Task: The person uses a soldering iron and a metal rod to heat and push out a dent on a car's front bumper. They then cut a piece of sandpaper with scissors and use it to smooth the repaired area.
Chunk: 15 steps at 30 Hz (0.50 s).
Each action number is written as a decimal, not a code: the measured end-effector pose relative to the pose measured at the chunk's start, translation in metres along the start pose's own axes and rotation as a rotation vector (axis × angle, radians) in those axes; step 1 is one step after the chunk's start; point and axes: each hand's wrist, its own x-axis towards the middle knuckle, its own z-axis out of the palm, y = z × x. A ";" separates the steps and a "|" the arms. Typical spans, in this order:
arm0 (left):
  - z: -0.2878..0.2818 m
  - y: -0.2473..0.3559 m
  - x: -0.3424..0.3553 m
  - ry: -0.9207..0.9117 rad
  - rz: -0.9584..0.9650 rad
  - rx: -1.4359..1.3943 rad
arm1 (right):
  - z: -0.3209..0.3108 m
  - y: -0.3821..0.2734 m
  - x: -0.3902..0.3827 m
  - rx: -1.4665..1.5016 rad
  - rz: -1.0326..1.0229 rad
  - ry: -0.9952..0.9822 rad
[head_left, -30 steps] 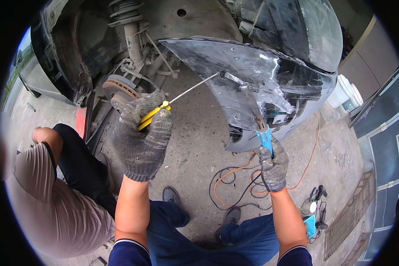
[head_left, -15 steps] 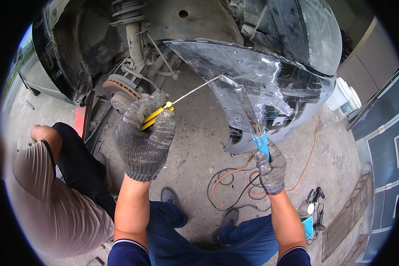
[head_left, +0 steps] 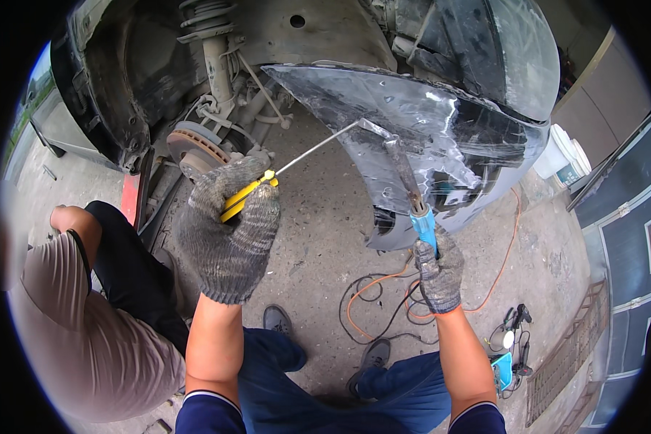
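My left hand [head_left: 228, 231], in a grey knit glove, is closed on a yellow-handled tool [head_left: 242, 199], from which a thin pale rod [head_left: 311, 150] reaches up to the right. My right hand [head_left: 441, 271], gloved alike, grips the blue handle [head_left: 424, 228] of a long metal iron [head_left: 405, 175]. The iron's angled head [head_left: 377, 132] lies at the rod's far end, over a scuffed grey-black car body panel [head_left: 484, 163] with pale patches. Whether the head presses on the panel I cannot tell.
An open wheel well shows a strut [head_left: 217, 69] and brake disc [head_left: 195, 148]. A seated person [head_left: 94, 333] is close at left. Orange and black cords [head_left: 376, 304] lie on the concrete floor [head_left: 304, 253]. White buckets [head_left: 557, 152], a grate [head_left: 568, 351] and blue panels [head_left: 622, 253] stand or lie at right.
Compared with a second ago, my right hand and its iron sit slightly further left and lower. My left hand shifted right, then back left. Both grips are the same.
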 end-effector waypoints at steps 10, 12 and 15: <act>0.001 -0.003 -0.001 0.004 -0.007 -0.034 | 0.009 0.006 0.000 0.018 -0.013 0.018; 0.001 -0.004 -0.001 0.000 0.004 -0.007 | 0.010 0.007 0.001 0.005 -0.018 0.008; 0.001 0.000 0.000 -0.010 -0.006 0.012 | 0.009 0.005 0.002 -0.006 -0.004 -0.013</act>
